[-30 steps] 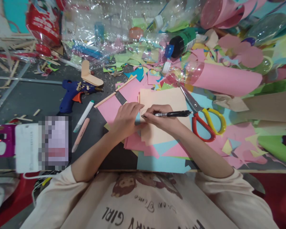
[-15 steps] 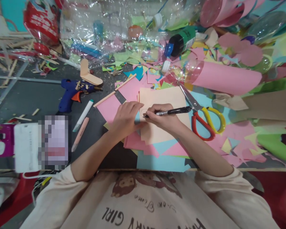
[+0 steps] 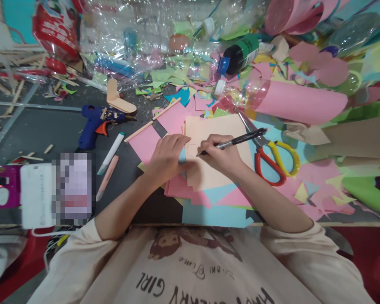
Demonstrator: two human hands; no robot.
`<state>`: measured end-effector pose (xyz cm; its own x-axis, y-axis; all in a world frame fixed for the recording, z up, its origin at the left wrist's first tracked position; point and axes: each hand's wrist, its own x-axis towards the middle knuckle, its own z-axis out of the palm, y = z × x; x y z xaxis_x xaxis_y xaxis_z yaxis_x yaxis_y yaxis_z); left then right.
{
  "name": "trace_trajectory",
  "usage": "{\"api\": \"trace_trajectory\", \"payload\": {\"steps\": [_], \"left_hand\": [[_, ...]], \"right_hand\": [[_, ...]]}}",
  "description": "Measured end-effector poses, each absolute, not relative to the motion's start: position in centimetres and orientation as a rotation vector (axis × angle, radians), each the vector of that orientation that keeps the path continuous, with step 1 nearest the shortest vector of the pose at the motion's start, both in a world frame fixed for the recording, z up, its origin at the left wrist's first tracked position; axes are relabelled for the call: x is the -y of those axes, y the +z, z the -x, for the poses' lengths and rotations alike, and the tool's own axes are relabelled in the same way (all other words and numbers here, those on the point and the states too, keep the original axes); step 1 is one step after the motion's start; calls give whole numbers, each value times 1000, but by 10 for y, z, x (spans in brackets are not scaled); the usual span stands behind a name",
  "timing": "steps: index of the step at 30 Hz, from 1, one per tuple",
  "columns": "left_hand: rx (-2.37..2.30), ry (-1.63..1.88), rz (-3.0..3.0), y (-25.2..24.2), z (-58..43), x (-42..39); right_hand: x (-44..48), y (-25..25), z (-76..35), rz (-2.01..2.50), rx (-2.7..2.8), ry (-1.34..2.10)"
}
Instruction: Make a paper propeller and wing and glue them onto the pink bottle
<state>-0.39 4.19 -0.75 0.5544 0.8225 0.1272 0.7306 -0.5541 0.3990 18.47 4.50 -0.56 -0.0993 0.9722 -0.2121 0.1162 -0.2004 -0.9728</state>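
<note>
My right hand (image 3: 220, 153) grips a black pen (image 3: 240, 139), its tip at the peach paper (image 3: 220, 175). A thin rounded outline (image 3: 191, 149) is drawn near that sheet's left edge, just left of the pen tip. My left hand (image 3: 169, 154) lies flat with its fingers stretched out, the fingertips at the sheet's left edge. Pink and blue sheets stick out from under the peach paper. Scissors (image 3: 272, 158) with one red and one yellow handle lie right of my right hand, their blades pointing away from me.
Left on the dark table are a blue glue gun (image 3: 91, 126), a white marker (image 3: 110, 153), a peach marker (image 3: 107, 178) and a white box (image 3: 36, 195). Clear bottles, a pink-wrapped bottle (image 3: 304, 101), a green-labelled bottle (image 3: 240, 55) and paper scraps crowd the far side.
My right hand has moved slightly right with the pen, whose back end has tilted up and away. More of the drawn outline shows now. My left hand has stayed put.
</note>
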Motion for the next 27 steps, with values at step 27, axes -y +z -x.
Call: {"api": "trace_trajectory", "payload": {"steps": [27], "left_hand": [[-1287,389,-2463,-8,4,-42]], "right_hand": [[-46,-6,-183,1414,1165,1318]]}}
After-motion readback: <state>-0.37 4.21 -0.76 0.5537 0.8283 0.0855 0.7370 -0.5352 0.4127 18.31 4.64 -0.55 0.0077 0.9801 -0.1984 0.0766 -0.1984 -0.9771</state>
